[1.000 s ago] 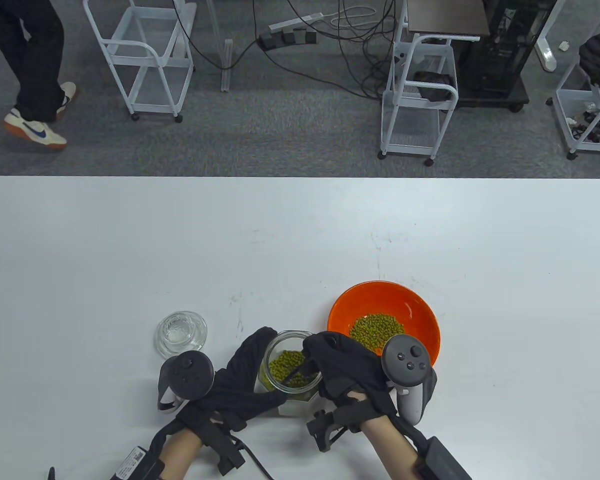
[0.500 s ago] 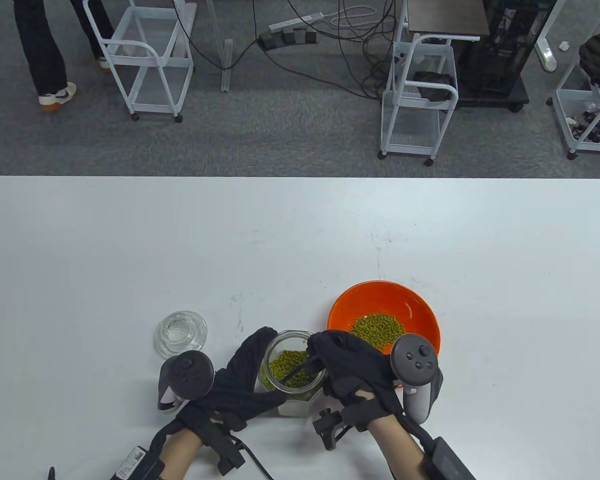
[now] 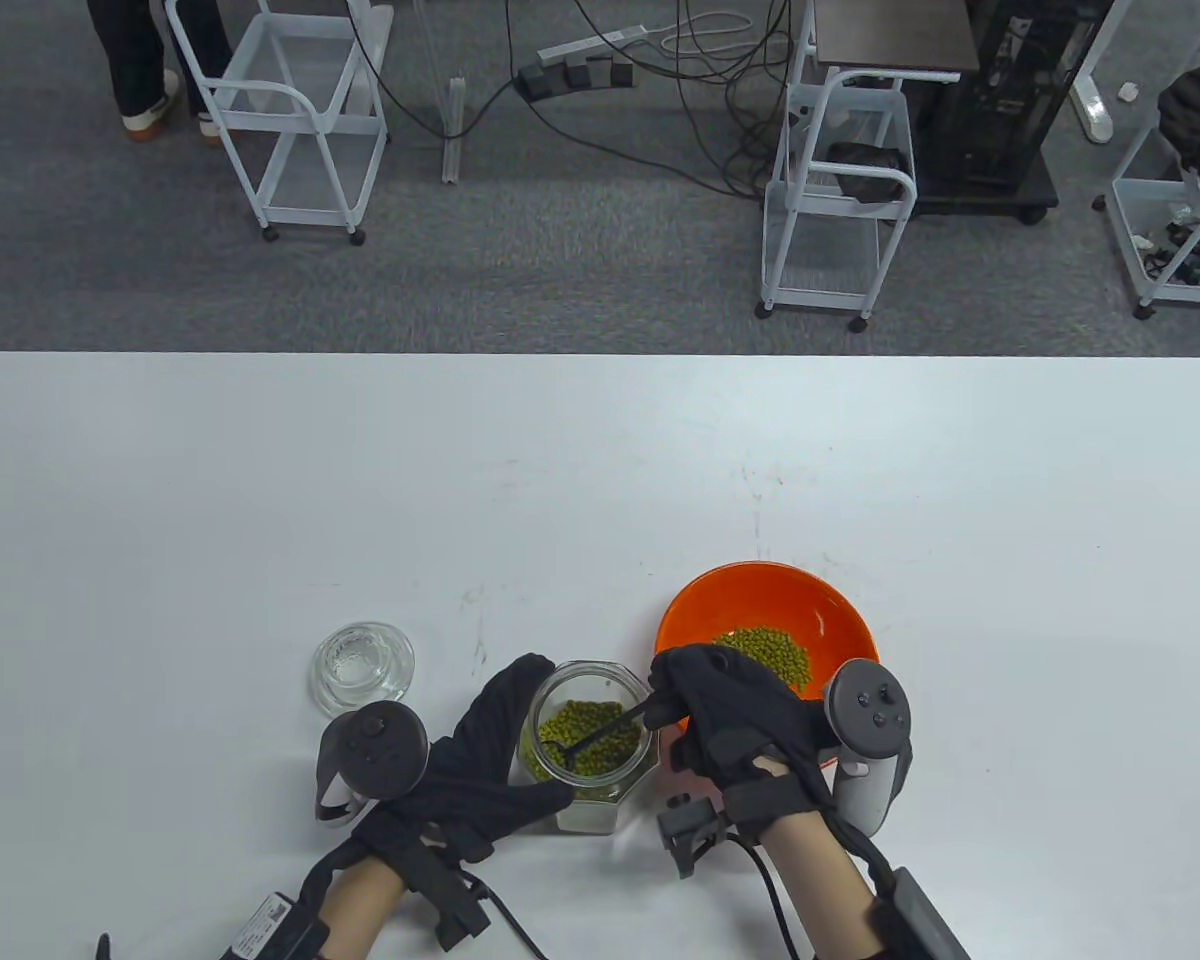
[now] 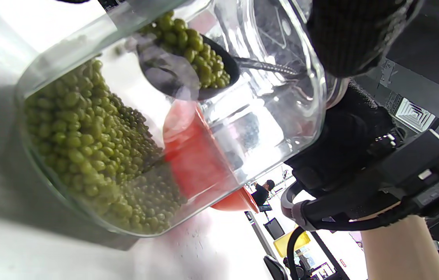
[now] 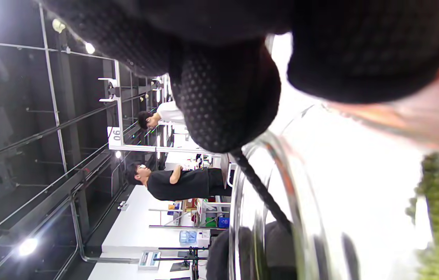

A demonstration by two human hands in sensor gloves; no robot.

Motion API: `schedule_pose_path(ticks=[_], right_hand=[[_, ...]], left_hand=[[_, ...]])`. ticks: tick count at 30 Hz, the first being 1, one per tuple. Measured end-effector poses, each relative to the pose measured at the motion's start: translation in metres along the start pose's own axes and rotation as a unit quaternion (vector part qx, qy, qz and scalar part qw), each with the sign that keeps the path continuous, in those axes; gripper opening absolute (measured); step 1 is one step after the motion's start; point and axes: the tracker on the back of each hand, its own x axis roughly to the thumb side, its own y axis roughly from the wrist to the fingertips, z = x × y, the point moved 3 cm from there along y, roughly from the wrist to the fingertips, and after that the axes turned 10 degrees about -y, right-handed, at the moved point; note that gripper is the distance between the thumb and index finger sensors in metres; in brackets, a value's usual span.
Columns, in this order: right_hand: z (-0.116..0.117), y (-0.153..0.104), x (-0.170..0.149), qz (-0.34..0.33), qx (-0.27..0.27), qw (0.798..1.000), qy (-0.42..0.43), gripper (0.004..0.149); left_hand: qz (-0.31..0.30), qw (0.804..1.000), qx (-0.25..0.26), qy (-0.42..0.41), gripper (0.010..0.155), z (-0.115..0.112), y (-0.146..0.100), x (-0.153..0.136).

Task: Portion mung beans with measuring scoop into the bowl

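Table view: left hand (image 3: 480, 765) wraps jar (image 3: 590, 740) from 9 o'clock; glass slick, breakable. Right hand (image 3: 730, 725) pinches scoop (image 3: 585, 745) handle end; loaded, light, beans (image 4: 200, 62) loose — keep level toward bowl (image 3: 840, 620) at 2 o'clock.

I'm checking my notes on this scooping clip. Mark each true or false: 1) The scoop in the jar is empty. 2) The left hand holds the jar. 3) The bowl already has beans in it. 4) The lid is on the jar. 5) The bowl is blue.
1) False. The scoop carries beans, as the left wrist view shows; it sits inside the jar.
2) True. The left hand grips the jar's side.
3) True. Beans lie in the bowl.
4) False. The jar is open; the lid lies on the table to its left.
5) False. The bowl is orange.
The right hand holds the scoop's handle.
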Motion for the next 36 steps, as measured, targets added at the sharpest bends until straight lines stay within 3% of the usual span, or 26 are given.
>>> schedule_pose_path(ticks=[19,36], right_hand=[[-0.015,0.014,-0.028,0.059,0.013,0.993,0.098,0.041],[-0.041,0.022,-0.035,0.055,-0.001,0.986,0.159,0.041]], left_hand=[[0.000,1.000,0.000,0.000,0.108,0.000,0.000,0.000],[-0.001,1.000,0.000,-0.002,0.108,0.000,0.000,0.000]])
